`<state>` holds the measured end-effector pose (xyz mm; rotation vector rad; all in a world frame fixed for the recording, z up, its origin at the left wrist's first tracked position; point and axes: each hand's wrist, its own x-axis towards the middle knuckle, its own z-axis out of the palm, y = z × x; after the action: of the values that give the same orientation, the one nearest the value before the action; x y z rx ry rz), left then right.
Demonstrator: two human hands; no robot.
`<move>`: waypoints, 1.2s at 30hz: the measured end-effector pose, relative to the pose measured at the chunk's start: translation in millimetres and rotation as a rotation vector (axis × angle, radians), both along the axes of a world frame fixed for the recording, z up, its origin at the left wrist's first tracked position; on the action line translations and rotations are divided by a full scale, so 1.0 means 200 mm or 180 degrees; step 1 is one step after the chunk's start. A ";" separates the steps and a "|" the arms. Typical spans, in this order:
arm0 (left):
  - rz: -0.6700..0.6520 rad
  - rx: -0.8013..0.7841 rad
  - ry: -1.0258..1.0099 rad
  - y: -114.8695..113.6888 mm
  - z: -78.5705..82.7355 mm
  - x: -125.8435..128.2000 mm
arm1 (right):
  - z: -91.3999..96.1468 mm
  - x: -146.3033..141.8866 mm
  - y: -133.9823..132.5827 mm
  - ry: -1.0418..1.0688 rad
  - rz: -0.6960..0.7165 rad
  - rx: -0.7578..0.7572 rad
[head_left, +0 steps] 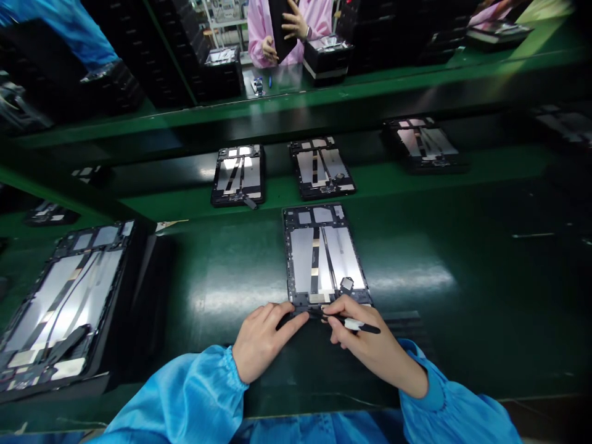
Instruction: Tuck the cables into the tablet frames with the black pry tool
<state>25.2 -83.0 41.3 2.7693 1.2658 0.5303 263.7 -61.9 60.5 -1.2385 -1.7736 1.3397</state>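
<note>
An open tablet frame (324,256) with silver inner plates and dark ribbon cables lies on the green bench (462,271) in front of me. My left hand (261,339) rests at its near left corner, the index finger stretched along the bottom edge. My right hand (365,342) holds a thin black tool with a white band (358,325) like a pen. Its tip touches the frame's bottom edge near the middle. Both arms wear blue sleeves.
A stack of similar frames in black trays (69,302) sits at my left. Three more frames (239,174) (321,166) (423,143) lie on the belt behind. A person in pink (289,28) handles a dark panel across the line, among black tray stacks.
</note>
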 end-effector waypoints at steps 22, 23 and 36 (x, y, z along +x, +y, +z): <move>-0.0062 0.0021 -0.0030 0.00 -0.02 -0.02 | 0.00 0.02 0.03 0.0178 -0.0304 -0.0509; -0.0047 -0.0004 -0.0030 0.00 -0.02 -0.02 | 0.00 0.02 0.02 0.0199 -0.0317 -0.0480; -0.0035 0.0019 -0.0107 0.01 0.00 -0.01 | -0.03 -0.01 0.00 0.0233 -0.0324 -0.0254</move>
<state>24.2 -80.5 41.4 2.7585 1.2435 0.5781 262.1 -61.0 55.4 -1.2877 -1.5992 1.3909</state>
